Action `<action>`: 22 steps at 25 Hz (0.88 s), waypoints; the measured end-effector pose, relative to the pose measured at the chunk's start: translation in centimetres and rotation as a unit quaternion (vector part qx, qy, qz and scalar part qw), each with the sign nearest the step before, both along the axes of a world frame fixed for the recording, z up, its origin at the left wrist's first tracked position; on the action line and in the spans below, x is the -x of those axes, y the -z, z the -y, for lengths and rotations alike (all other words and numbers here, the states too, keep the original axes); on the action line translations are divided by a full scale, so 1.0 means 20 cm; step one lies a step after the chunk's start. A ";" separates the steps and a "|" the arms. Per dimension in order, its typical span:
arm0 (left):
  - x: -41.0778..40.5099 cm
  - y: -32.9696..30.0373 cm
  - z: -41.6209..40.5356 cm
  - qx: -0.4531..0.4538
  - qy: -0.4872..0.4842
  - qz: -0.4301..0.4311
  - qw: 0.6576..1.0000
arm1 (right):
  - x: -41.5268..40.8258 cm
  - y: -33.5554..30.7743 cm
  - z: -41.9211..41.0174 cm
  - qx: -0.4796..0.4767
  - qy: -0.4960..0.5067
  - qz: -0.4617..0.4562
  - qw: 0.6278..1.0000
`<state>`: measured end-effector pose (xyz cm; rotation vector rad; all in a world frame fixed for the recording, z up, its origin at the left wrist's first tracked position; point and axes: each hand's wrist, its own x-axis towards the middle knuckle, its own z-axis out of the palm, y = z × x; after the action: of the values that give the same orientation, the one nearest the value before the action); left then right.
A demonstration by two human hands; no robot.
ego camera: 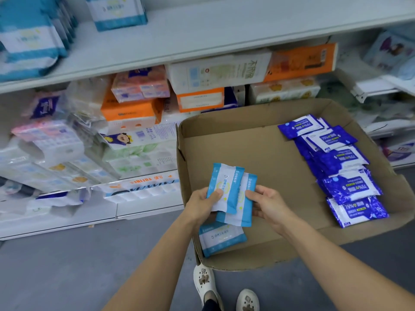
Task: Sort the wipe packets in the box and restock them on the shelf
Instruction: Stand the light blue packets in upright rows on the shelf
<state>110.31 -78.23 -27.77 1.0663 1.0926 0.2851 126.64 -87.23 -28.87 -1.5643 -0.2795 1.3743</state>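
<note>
- Two forearms reach forward from the head view; left hand point(202, 202) pinches the upper light-blue packet point(225, 187) with thumb on its face.
- Right hand point(265, 204) grips the lower light-blue packet point(238, 206) from its right edge; both packets stand long axis upright, overlapping, between the hands.
- Below them, a third light-blue packet point(221, 237) lies in the cardboard box point(247, 135), nearer the left hand.
- Dark-blue packets point(345, 167) line the box's right side, nearer the right hand.
- Matching light-blue stock sits on the upper shelf point(202, 39), up and to the left.

Three light-blue wipe packets point(226, 189) show, two held above the one cardboard box point(258, 151) and one lying inside it. About six dark-blue wipe packets point(350, 187) overlap along its right side, the exact count uncertain.
</note>
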 end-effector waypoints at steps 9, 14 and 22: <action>0.03 -0.30 -0.13 -0.069 -0.130 0.040 0.988 | -0.16 -0.35 -0.12 -0.077 -0.018 0.062 0.995; 0.03 -0.49 -0.28 -0.112 -0.097 0.060 0.987 | -0.18 -0.63 -0.35 -0.109 -0.103 0.099 0.984; 0.11 -0.87 -0.75 -0.197 -0.108 0.127 0.966 | -0.12 -1.09 -0.95 -0.188 -0.174 0.194 0.947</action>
<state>108.15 -63.26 -10.39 1.2202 0.9401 0.8178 128.98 -68.31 -6.98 -1.4902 -1.0402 1.1692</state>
